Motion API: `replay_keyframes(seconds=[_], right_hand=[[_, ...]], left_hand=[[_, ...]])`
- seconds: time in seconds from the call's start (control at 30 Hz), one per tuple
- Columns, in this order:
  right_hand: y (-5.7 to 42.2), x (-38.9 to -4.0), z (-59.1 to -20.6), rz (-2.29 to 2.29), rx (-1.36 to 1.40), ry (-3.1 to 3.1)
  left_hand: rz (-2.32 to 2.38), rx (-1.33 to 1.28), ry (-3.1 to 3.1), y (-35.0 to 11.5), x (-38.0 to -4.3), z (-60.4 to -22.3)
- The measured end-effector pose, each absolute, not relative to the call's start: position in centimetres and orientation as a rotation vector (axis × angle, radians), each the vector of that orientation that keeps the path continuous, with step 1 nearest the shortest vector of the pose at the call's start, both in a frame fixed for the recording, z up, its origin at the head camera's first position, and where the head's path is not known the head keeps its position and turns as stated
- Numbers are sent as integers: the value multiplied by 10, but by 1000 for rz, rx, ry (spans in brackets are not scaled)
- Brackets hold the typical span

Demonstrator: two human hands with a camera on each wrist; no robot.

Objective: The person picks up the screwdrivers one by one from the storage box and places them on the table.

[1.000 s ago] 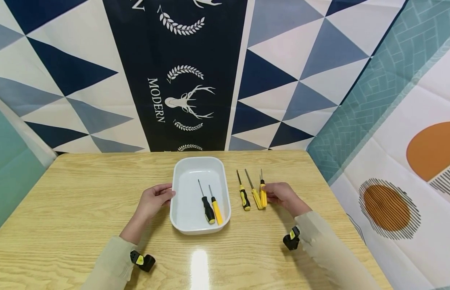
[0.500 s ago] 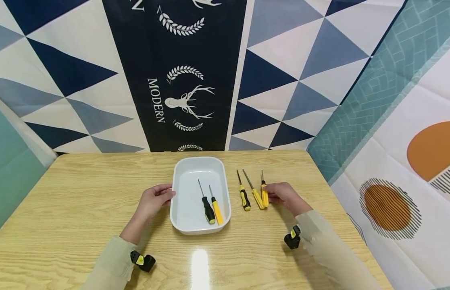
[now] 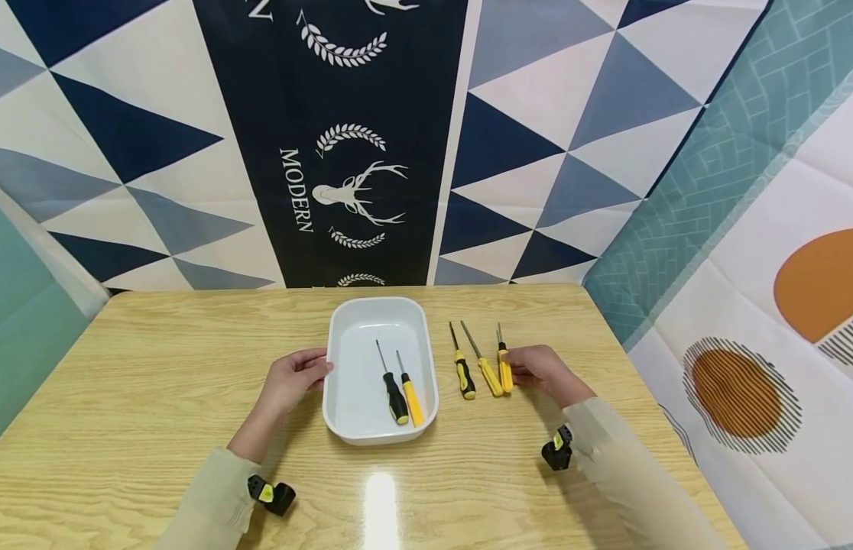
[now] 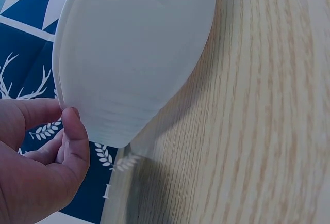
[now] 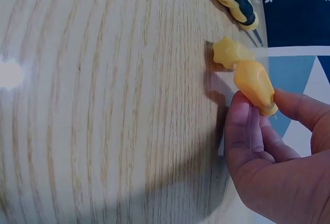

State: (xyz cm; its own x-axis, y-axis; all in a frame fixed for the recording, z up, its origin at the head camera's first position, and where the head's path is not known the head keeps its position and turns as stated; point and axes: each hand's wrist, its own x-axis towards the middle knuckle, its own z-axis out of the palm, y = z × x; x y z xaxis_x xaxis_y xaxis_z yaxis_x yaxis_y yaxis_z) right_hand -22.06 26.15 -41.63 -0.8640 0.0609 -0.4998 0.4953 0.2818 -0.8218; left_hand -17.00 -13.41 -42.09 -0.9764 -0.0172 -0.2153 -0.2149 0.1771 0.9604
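Your left grip [image 3: 289,380] is pinching the white tray [image 3: 351,367] by its left rim, near the middle of the worktop's [image 3: 158,405] far edge — probably to steady it. Over towards the far right corner, your right grip [image 3: 542,370] has thumb and fingers round the orange-handled screwdriver [image 3: 505,372], while the yellow screwdriver [image 3: 491,376] and black-and-yellow screwdriver [image 3: 464,376] lie alongside, handles towards the near edge — likely for easy picking.
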Motion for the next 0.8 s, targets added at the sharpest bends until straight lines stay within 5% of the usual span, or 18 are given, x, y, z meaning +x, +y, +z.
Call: replay_keyframes(seconds=[0.8], right_hand=[[256,-222,-419,-1548,450,2271]], left_hand=[[1882,-304,2285,-133,-174,-424]])
